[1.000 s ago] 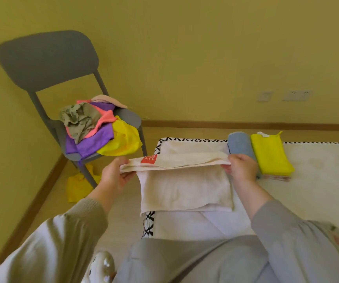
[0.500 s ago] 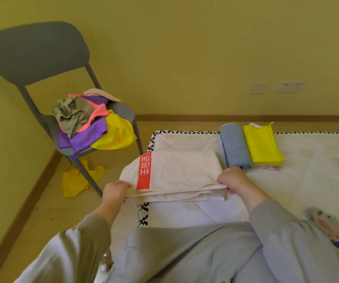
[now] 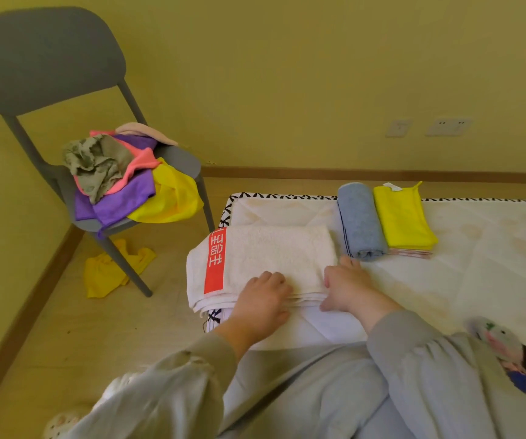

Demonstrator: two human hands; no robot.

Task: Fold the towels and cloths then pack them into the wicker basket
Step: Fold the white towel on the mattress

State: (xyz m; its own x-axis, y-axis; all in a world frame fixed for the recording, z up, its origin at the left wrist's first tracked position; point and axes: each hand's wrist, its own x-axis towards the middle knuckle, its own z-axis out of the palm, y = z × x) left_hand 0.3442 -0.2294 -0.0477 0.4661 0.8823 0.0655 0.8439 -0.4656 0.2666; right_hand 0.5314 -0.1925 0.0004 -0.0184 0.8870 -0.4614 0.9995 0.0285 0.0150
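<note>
Towel [image 3: 274, 258] flat; left hand [image 3: 263, 297], right hand [image 3: 348, 288] nearer

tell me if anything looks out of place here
One crumpled yellow cloth lies on the floor beside a leg of the grey chair, apart from the unfolded pile on the seat. It looks dropped. Nothing else stands out.

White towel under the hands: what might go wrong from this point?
The white towel's red-banded end overhangs the mattress corner, so it may slide off or unfold when the left hand and right hand lift. On the chair, the cloth pile droops over the seat edge; one yellow cloth already lies on the floor, and more could follow.
</note>
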